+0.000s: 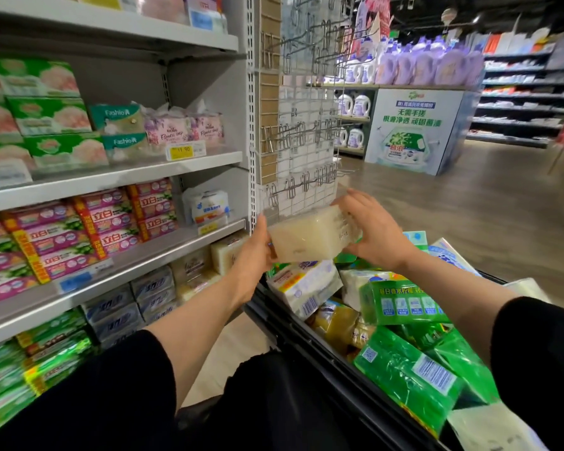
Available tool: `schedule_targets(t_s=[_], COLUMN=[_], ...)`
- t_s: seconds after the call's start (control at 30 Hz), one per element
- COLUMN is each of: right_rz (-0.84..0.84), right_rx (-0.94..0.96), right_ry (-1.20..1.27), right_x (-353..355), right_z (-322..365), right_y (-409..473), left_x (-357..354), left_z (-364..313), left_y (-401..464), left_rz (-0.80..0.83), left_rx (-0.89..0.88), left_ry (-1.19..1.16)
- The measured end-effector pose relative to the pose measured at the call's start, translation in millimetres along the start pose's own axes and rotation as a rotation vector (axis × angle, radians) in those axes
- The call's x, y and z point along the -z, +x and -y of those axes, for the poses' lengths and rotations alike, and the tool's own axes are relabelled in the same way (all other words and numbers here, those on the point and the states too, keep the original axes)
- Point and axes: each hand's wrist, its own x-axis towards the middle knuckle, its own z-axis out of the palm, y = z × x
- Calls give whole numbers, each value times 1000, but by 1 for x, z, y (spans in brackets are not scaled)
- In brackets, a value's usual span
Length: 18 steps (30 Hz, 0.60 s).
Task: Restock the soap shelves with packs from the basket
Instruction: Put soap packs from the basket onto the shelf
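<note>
A pale cream soap pack point(310, 234) in clear wrap hangs in the air between both my hands, above the basket's far left corner. My left hand point(254, 247) grips its left end, and my right hand point(373, 227) holds its right end with fingers curled over the top. Below it the black basket point(293, 333) is piled with green, white and yellow soap packs point(404, 372). The soap shelves point(163, 249) stand to the left, with similar cream packs point(223, 252) at the right end of a lower shelf.
A wire hook rack point(303, 151) is fixed to the shelf end just behind the held pack. Pink, green and blue soap packs fill the shelves on the left. A detergent display point(417, 125) stands across the wooden aisle floor.
</note>
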Motion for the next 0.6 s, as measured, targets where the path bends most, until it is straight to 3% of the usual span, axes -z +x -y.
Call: schedule_targets(t_s=[0.13, 0.23, 0.4, 0.6], right_rz=[-61, -86, -79, -216], right_rx=[-130, -200, -240, -325], right_ry=[-5, 10, -25, 275], right_x=[4, 8, 15, 41], right_z=[-3, 5, 18, 35], right_y=[0, 3, 7, 39], left_x=[-2, -10, -16, 40], left_z=[32, 41, 39, 6], left_y=[1, 4, 0, -17], left_rz=[97, 8, -215, -425], left_rx=[-34, -92, -228, -448], left_ry=[572, 866, 742, 602])
